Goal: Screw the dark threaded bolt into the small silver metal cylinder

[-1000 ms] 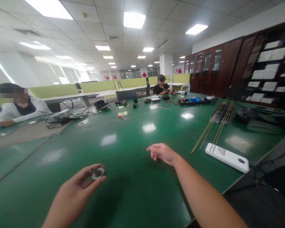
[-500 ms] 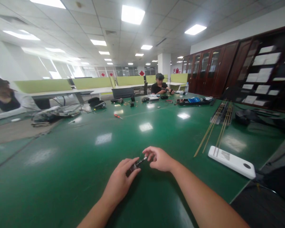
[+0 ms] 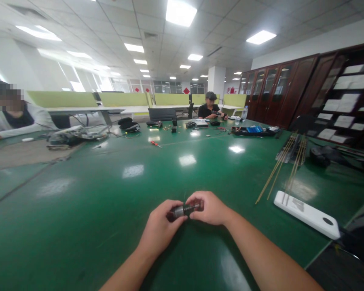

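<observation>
Just above the near part of the green table, my left hand (image 3: pixel 163 226) is closed around a small cylindrical metal part (image 3: pixel 178 211). Its body is silvery, and a darker, narrower section points to the right. The curled fingers of my right hand (image 3: pixel 208 208) close about that narrow end, with the thumb below. The very tip and the palm-side end of the part are hidden by my fingers, and its exact kind cannot be made out.
A white, flat, elongated device (image 3: pixel 306 215) lies to the right, beside long thin yellowish rods (image 3: pixel 276 165). A red screwdriver (image 3: pixel 155 144) lies farther off. One co-worker (image 3: pixel 210 109) sits across the table, another person (image 3: pixel 15 109) at the left. Clutter lines the far edge.
My right hand has moved in from beside the part and closed about its narrow end. The part has swung closer to level. The camera view has shifted slightly left.
</observation>
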{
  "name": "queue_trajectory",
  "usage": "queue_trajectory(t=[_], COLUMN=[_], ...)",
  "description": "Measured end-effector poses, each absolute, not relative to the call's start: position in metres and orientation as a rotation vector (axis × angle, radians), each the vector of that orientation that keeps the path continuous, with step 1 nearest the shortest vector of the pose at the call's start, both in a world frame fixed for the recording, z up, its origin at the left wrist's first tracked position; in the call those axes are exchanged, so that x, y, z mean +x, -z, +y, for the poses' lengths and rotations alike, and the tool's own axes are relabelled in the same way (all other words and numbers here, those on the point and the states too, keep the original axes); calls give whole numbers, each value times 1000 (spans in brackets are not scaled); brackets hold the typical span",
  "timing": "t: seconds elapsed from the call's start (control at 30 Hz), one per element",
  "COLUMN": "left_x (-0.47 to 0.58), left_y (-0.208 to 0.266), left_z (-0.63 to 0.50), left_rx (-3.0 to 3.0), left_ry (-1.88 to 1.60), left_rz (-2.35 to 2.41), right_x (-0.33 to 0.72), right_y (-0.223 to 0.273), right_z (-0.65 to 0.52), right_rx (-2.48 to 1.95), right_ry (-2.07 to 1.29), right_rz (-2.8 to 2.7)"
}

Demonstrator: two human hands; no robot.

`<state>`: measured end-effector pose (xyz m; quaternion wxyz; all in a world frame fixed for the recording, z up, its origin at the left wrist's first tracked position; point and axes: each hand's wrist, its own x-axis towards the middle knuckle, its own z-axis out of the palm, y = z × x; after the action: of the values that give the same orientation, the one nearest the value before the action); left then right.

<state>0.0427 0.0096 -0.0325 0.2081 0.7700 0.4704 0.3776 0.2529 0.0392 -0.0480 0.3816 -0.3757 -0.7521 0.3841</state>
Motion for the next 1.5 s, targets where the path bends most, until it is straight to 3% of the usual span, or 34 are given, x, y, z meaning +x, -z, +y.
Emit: queue_trajectory(t=[1.5], left_x=[43], left_y=[31], left_z=[10], left_rx=[2180], left_ry=[-1053], left_rz=[1305], right_x=[252], right_y=[34], right_z=[35], right_rx=[-999], right_ry=[-869], right_rz=[-2055])
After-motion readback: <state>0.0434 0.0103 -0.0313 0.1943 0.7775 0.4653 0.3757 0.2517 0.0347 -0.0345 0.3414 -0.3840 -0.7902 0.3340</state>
